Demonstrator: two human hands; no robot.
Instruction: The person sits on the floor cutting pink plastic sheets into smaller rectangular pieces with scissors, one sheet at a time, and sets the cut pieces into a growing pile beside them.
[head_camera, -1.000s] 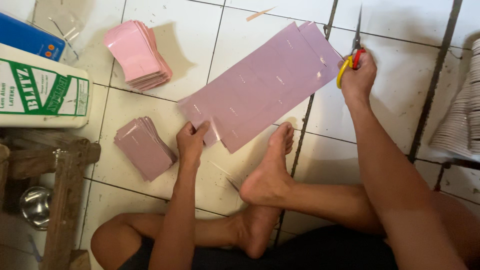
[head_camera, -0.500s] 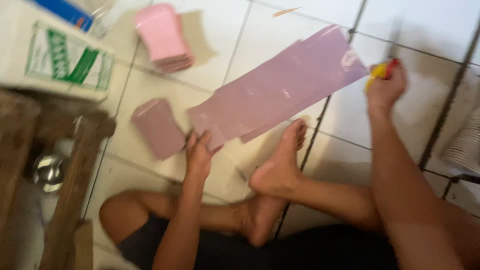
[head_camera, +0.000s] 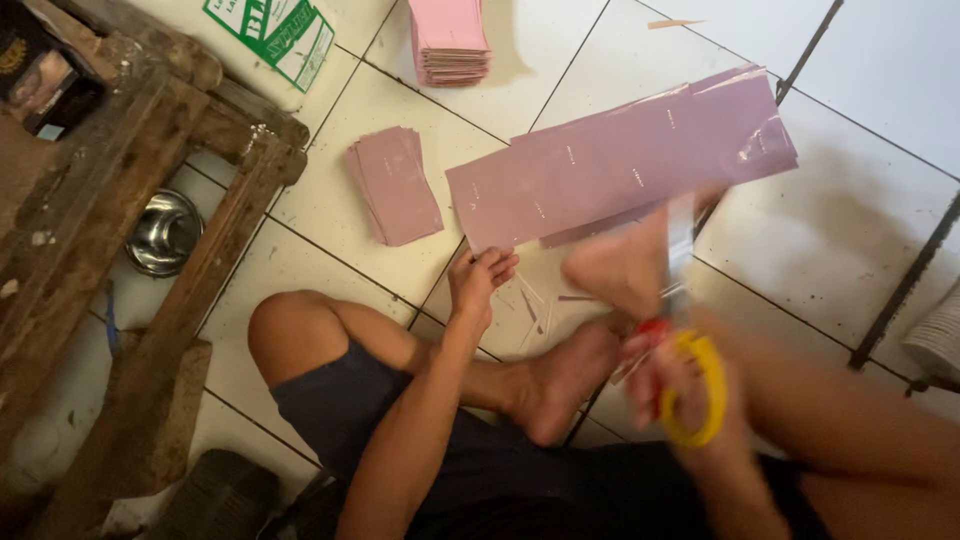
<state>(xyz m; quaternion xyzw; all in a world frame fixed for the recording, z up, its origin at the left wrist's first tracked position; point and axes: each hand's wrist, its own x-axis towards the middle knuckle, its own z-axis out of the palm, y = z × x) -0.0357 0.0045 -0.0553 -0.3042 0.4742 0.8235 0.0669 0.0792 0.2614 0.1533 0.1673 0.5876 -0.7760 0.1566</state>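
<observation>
I sit on a white tiled floor with a long stack of pink card sheets (head_camera: 620, 160) lying in front of me. My left hand (head_camera: 478, 282) pinches the near left corner of that stack. My right hand (head_camera: 680, 385), blurred by motion, grips scissors (head_camera: 688, 350) with yellow and red handles; the blade points up toward the sheets' near edge. My bare foot (head_camera: 565, 375) rests on the floor between both hands.
A small pile of cut pink cards (head_camera: 395, 185) lies left of the sheets, and a taller pink stack (head_camera: 450, 40) lies farther back. A wooden frame (head_camera: 150, 200) stands at left with a metal bowl (head_camera: 165, 232) under it. A green-and-white box (head_camera: 272, 28) lies at top.
My right hand with the scissors has swung from the far right end of the sheets down toward my body. The view has tilted left. My left hand stays on the sheets' corner.
</observation>
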